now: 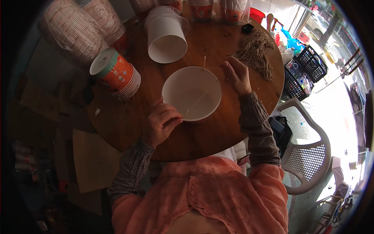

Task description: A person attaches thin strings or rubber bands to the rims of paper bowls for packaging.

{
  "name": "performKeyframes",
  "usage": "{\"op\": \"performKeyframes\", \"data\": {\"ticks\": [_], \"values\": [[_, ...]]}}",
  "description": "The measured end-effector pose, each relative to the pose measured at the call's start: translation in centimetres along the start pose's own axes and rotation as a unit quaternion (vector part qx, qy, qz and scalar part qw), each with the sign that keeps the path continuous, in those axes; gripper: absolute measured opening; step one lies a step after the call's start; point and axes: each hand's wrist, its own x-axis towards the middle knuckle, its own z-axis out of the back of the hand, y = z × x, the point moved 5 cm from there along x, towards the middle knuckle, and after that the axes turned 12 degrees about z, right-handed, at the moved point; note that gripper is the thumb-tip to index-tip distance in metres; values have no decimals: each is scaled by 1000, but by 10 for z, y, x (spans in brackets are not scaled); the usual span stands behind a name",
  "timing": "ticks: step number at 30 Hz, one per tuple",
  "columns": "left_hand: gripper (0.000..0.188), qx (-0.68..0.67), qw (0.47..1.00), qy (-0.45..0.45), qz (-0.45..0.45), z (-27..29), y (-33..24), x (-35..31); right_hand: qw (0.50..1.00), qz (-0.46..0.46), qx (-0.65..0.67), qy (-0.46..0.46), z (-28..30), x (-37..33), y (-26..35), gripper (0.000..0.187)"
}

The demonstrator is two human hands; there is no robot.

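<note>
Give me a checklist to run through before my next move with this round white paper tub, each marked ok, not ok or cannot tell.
1. Round white paper tub has its mouth facing up: ok.
2. Left grip is at the tub's near-left rim: ok.
3. Tub's mouth is free of the thin pale string: not ok, a strand runs across it.
4. Right grip, beyond the far-right rim, has the string held firmly: cannot tell, the strand is too fine.
5. Tangled tan string bundle is apart from the tub: ok, to its right.
6. Orange-and-green stack of paper tubs is apart from the tub: ok, to its left.
</note>
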Motion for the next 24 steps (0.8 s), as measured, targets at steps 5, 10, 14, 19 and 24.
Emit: {"op": "performKeyframes", "data": {"ticks": [5, 10, 14, 19, 24], "values": [[18, 34, 999, -42, -5, -5, -4, 0, 995, -68, 45, 58, -4, -51, -19, 24], [19, 77, 996, -46, 7, -7, -9, 7, 962, 151, -151, 167, -31, -92, 63, 27], [21, 103, 993, -57, 15, -14, -4, 11, 944, 174, -219, 175, -51, -132, 60, 48], [25, 121, 991, -51, 13, -17, -15, 16, 959, 112, -204, 160, -39, -142, 35, 55], [25, 162, 983, -82, 32, -19, -26, 25, 979, 65, -188, 36, -32, -105, 27, 38]]}}
